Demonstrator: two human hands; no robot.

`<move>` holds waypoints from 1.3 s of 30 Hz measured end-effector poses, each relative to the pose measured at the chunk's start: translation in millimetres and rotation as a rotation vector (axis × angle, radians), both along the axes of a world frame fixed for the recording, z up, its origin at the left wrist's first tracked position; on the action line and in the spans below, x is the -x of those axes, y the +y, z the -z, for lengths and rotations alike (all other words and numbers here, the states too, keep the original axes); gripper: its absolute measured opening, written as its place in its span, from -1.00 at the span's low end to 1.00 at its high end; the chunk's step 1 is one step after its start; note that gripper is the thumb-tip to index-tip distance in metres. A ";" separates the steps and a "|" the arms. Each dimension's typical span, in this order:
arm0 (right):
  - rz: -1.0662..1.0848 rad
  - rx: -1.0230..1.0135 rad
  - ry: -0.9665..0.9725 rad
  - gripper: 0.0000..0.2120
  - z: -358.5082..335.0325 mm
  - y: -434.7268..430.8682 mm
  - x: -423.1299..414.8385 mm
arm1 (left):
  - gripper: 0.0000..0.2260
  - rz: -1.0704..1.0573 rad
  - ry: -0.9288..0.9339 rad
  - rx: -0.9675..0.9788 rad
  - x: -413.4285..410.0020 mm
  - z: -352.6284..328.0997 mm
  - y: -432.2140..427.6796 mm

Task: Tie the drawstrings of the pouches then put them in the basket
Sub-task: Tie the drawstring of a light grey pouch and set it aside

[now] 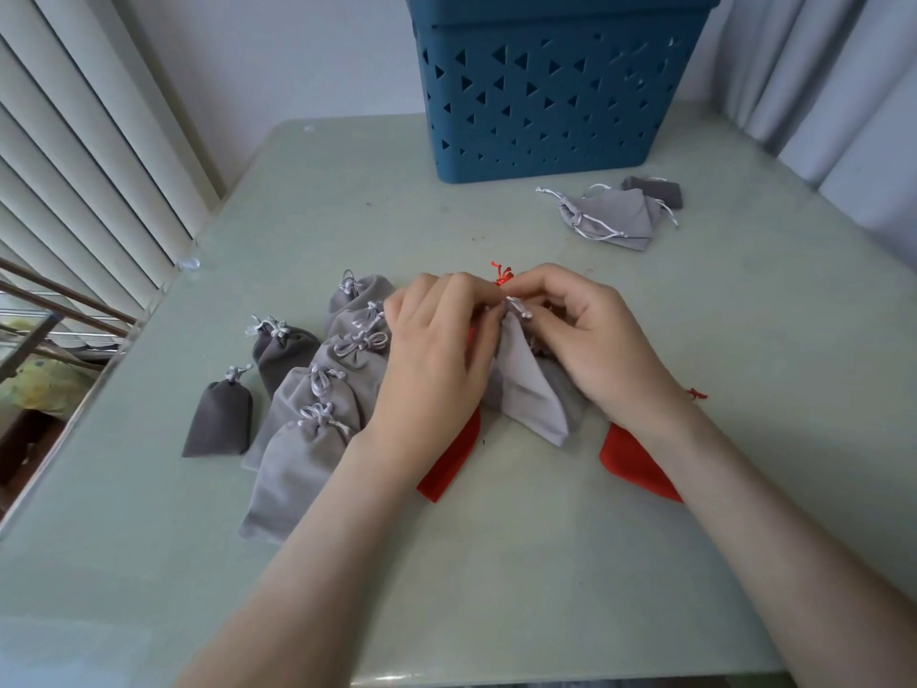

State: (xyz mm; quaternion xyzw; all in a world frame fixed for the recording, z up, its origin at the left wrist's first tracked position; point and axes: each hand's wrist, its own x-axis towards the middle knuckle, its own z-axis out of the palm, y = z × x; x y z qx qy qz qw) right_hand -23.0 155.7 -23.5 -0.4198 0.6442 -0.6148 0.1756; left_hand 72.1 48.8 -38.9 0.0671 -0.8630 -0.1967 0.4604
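Observation:
A light grey pouch (526, 389) lies at the table's middle, its gathered neck between both hands. My left hand (431, 350) and my right hand (590, 335) pinch its pale drawstring (518, 309) at the neck. Red pouches lie under the hands: one (449, 469) shows below my left wrist, another (632, 464) below my right wrist, and a red string end (502, 275) sticks up behind the fingers. Several tied grey pouches (307, 414) lie in a heap to the left. The blue basket (546, 91) stands at the back.
Two untied grey pouches (610, 218) and a dark one (655, 191) lie near the basket's front right corner. A dark grey tied pouch (218, 419) lies apart at the left. The pale green table (446, 588) ends at window blinds on the left and curtains on the right.

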 end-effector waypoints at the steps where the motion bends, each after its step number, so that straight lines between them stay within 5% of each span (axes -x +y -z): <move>1: 0.028 0.003 0.048 -0.76 0.7 0.4 0.4 | -0.93 0.003 0.002 0.006 0.2 0.2 0.3; 22: 0.256 -0.015 0.359 -0.89 4.5 3.0 0.4 | -0.73 -0.107 -0.003 -0.218 0.9 0.4 -0.9; 39: 0.252 -0.028 0.192 -0.89 4.3 4.8 6.8 | -0.73 -0.128 0.044 -0.236 -3.3 -1.4 -3.5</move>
